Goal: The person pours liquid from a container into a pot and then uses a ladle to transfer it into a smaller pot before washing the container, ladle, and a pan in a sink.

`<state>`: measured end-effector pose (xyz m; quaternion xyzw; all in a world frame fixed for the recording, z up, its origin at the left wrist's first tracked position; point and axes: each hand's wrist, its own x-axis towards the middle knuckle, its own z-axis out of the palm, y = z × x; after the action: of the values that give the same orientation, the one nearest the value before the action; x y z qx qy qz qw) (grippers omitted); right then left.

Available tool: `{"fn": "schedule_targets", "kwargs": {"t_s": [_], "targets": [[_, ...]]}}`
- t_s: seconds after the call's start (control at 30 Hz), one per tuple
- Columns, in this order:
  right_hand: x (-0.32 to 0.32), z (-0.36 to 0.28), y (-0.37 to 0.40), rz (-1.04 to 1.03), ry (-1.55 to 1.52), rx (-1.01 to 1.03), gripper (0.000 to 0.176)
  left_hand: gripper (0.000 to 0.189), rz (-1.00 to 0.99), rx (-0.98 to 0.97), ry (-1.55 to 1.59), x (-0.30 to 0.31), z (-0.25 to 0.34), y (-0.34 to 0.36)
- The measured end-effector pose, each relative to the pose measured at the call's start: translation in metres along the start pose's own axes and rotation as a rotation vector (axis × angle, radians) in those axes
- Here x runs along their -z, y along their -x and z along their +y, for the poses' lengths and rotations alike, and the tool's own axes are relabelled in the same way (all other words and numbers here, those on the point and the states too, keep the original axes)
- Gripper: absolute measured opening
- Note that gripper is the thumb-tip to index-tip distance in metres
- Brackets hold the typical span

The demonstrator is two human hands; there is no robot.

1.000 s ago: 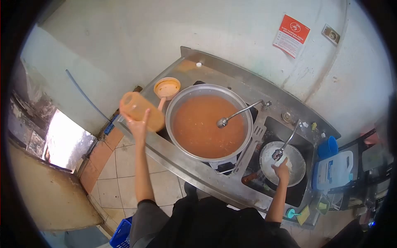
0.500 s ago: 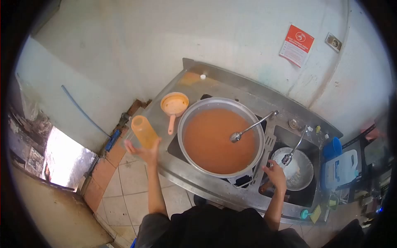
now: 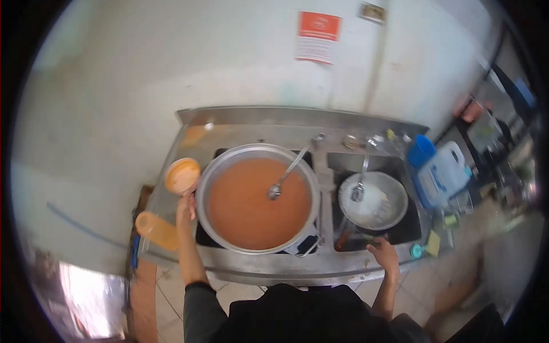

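Note:
An orange dipper [image 3: 183,176] is on the left side of the counter, and my left hand [image 3: 186,209] is closed around its handle. Left of that wrist, an orange plastic pitcher [image 3: 157,231] appears tilted in this view. A large metal pot [image 3: 202,197] full of orange-brown liquid sits to the right of the dipper. Over the front rim of the sink [image 3: 413,224] hovers my right hand [image 3: 382,255], fingers apart and nothing in it. Just beyond that hand, a metal bowl [image 3: 398,217] with whitish, cloudy contents lies in the basin.
One metal faucet [image 3: 294,164] reaches over the pot, another [image 3: 364,168] over the bowl. At the right end stand a blue cup [image 3: 421,150] and a jerrycan [image 3: 441,174]. A yellow sponge [image 3: 432,243] lies by the front edge. The far right is blurred.
My left hand has gone from beside the pitcher to the dipper's handle and closed on it. My right hand has drawn back slightly from the bowl. The whole view has turned right.

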<state>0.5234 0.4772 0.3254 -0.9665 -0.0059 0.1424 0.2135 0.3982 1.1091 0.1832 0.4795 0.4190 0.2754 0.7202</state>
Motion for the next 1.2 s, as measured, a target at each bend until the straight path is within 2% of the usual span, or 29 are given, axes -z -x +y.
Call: {"fn": "schedule_targets", "kwargs": {"t_s": [0.03, 0.1, 0.17, 0.3, 0.4, 0.5, 0.57, 0.67, 0.8, 0.87, 0.93, 0.97, 1.03, 1.1, 1.17, 1.2], "targets": [[0.003, 0.014, 0.003, 0.006, 0.017, -0.057, 0.051, 0.026, -0.006, 0.018, -0.02, -0.001, 0.007, 0.01], [0.012, 0.035, 0.013, 0.043, 0.054, -0.14, 0.052, 0.025, -0.205, -0.011, 0.192, -0.014, 0.026, 0.033], [0.02, 0.054, 0.02, 0.075, 0.007, -0.206, 0.052, 0.027, -0.302, -0.103, 0.196, -0.052, 0.063, 0.092], [0.033, 0.092, 0.014, 0.145, -0.016, -0.258, 0.052, 0.027, -0.488, -0.06, 0.12, -0.134, 0.103, 0.201], [0.05, 0.117, 0.001, 0.22, -0.045, -0.309, 0.052, 0.023, -0.674, 0.195, -0.105, -0.187, 0.08, 0.257], [0.084, 0.145, -0.016, 0.238, -0.006, -0.379, 0.052, 0.024, -1.005, 0.47, -0.288, -0.238, 0.02, 0.285], [0.1, 0.177, -0.033, 0.318, -0.009, -0.374, 0.051, 0.028, -1.152, 0.695, -0.307, -0.279, -0.012, 0.307], [0.11, 0.228, -0.075, 0.412, 0.121, -0.481, 0.047, 0.026, -1.148, 0.794, -0.388, -0.32, -0.066, 0.313], [0.1, 0.266, -0.112, 0.608, 0.314, -0.305, 0.037, 0.026, -1.054, 0.764, -0.456, -0.361, -0.102, 0.314], [0.104, 0.24, -0.101, 0.552, 0.214, -0.228, 0.033, 0.026, -1.016, 0.733, -0.428, -0.373, -0.116, 0.31], [0.106, 0.23, -0.09, 0.172, 0.178, 0.044, 0.031, 0.025, -0.988, 0.761, -0.389, -0.383, -0.126, 0.306], [0.116, 0.233, -0.095, 0.175, 0.175, 0.049, 0.031, 0.025, -0.926, 0.767, -0.366, -0.389, -0.131, 0.304], [0.135, 0.238, -0.115, 0.629, 0.123, 0.163, 0.029, 0.023, -0.813, 0.753, -0.332, -0.397, -0.144, 0.3], [0.16, 0.259, -0.148, 0.815, 0.157, 0.069, 0.024, 0.022, -0.778, 0.702, -0.357, -0.398, -0.158, 0.296], [0.162, 0.3, -0.191, 0.706, 0.272, -0.119, 0.014, 0.021, -0.729, 0.559, -0.487, -0.403, -0.168, 0.292], [0.154, 0.328, -0.211, 0.703, 0.268, -0.107, 0.014, 0.021, -0.717, 0.555, -0.483, -0.404, -0.17, 0.296]]}}
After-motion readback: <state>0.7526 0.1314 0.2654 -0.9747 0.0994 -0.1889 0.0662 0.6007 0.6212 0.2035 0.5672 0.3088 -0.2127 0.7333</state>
